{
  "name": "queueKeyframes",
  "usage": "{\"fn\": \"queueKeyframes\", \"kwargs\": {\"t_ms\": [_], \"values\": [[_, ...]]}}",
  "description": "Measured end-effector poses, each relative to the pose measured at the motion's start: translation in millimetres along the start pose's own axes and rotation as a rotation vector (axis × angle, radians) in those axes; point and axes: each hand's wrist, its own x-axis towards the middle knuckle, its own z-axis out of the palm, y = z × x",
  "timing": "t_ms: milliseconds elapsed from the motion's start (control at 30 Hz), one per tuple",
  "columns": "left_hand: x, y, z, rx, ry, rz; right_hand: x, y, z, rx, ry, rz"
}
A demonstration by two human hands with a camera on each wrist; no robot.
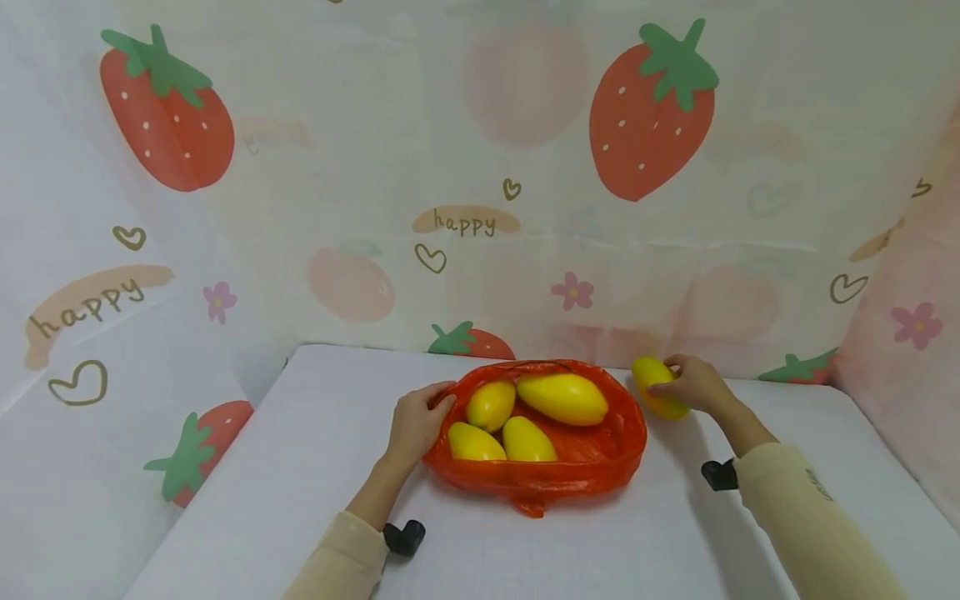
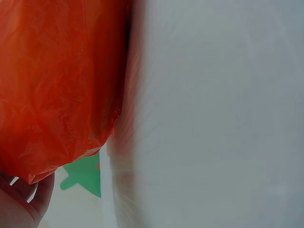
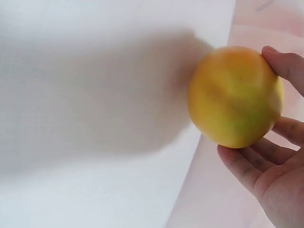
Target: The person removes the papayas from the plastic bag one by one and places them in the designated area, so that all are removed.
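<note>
A red plastic bag (image 1: 555,479) sits with its mouth spread wide on the white table. Several yellow mangoes (image 1: 562,398) lie inside it, mostly toward the left and back. My left hand (image 1: 415,427) pinches the bag's left rim; in the left wrist view, its fingers (image 2: 43,194) are at the edge of the red plastic. To the right of the bag, my right hand (image 1: 701,385) holds another mango (image 3: 237,95) between thumb and fingers. The right wrist view shows that fruit end-on, with a yellow-green tint and a broad shadow beside it.
The white tabletop (image 1: 300,483) ends at the back against an upright cloth (image 1: 390,150) printed with strawberries, hearts and flowers. Similar cloth walls stand to the left and right. Black camera mounts (image 1: 405,538) are strapped at both wrists.
</note>
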Motion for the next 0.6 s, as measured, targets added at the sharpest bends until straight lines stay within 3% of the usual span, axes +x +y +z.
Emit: {"fn": "queueKeyframes", "kwargs": {"t_ms": [600], "values": [[1.8,0.0,1.2,-0.006,-0.005,-0.002,0.3,5.1,0.6,-0.010,-0.026,0.071]]}}
